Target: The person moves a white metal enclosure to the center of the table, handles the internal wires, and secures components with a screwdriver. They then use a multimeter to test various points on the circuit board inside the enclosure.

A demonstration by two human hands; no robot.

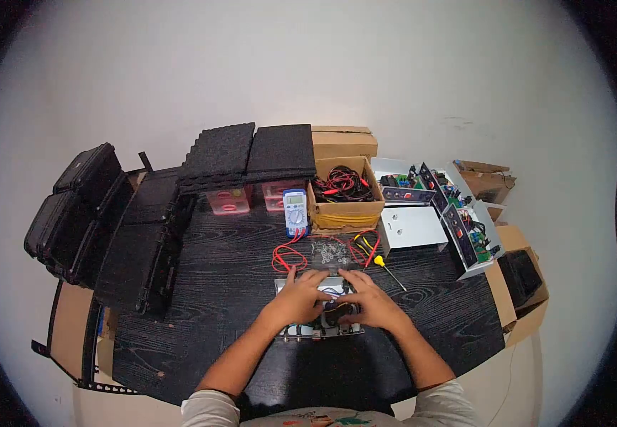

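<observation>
A shallow open metal enclosure [285, 331] lies on the dark table close to my body, with wires and black parts inside. My left hand [297, 300] reaches over its left half, fingers bent toward the far edge and thumb pointing inward. Over the right half, my right hand [371, 304] curls its fingers and thumb inward the same way. Blue wires [332, 291] show between the two hands. What the fingertips pinch is hidden. Just beyond sits a clear tray of small metal hardware [330, 252].
A multimeter [295, 212] with red leads stands behind, near a cardboard box of cables [346, 218]. A yellow-and-black screwdriver [391, 274] lies to the right. Open circuit-board units [458, 231] and a white metal cover [413, 228] are farther right. Black cases [134, 263] line the left.
</observation>
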